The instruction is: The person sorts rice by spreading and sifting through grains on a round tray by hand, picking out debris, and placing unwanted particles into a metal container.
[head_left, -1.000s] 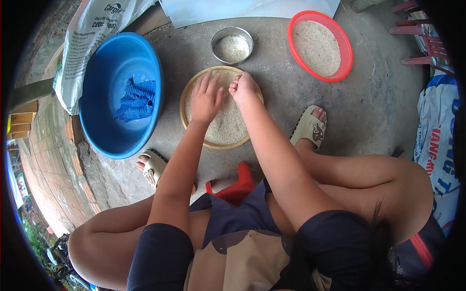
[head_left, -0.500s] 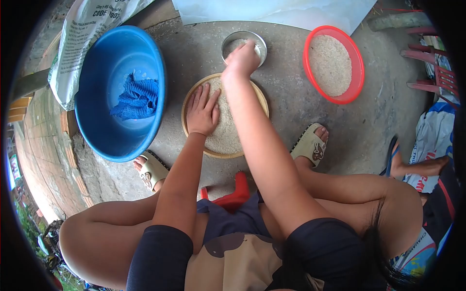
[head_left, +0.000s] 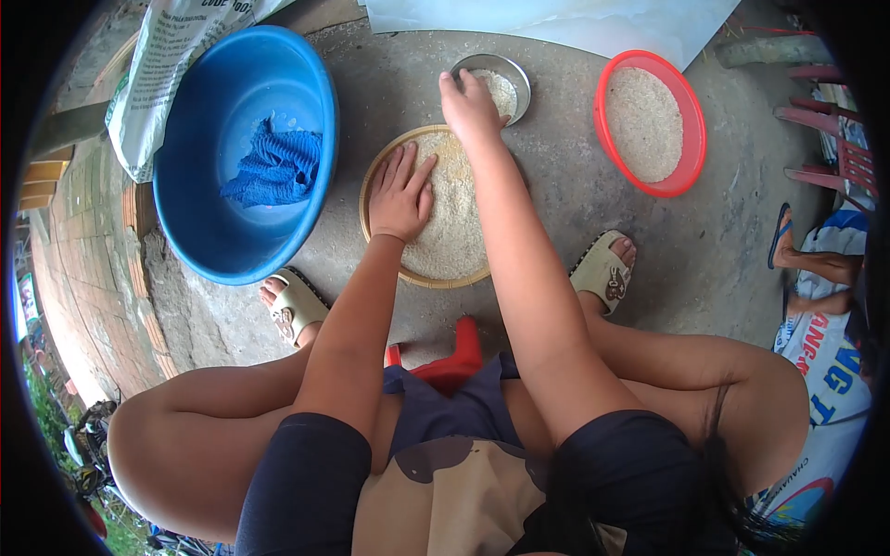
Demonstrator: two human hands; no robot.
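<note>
A round woven tray (head_left: pixel 445 282) holds a layer of pale grains (head_left: pixel 454 227) on the ground in front of me. My left hand (head_left: pixel 400 196) lies on the grains at the tray's left side, fingers spread. Just beyond the tray, my right hand (head_left: pixel 470 107) is at the left rim of a small metal bowl (head_left: pixel 526 93), its fingers apart and nothing visible in them. Part of that bowl is hidden by the hand; whitish grains (head_left: pixel 501 91) show inside it.
A large blue basin (head_left: pixel 199 222) with a blue cloth (head_left: pixel 275 167) stands at the left. To the right is a red basin (head_left: pixel 700 139) of grains. Another person's feet (head_left: pixel 816 264) show at the right edge, near a printed sack (head_left: pixel 839 371) and a reddish plastic chair (head_left: pixel 853 157).
My right hand has gone from over the tray to the metal bowl and has opened. My left hand has come down onto the grains. Another person's feet have appeared at the right.
</note>
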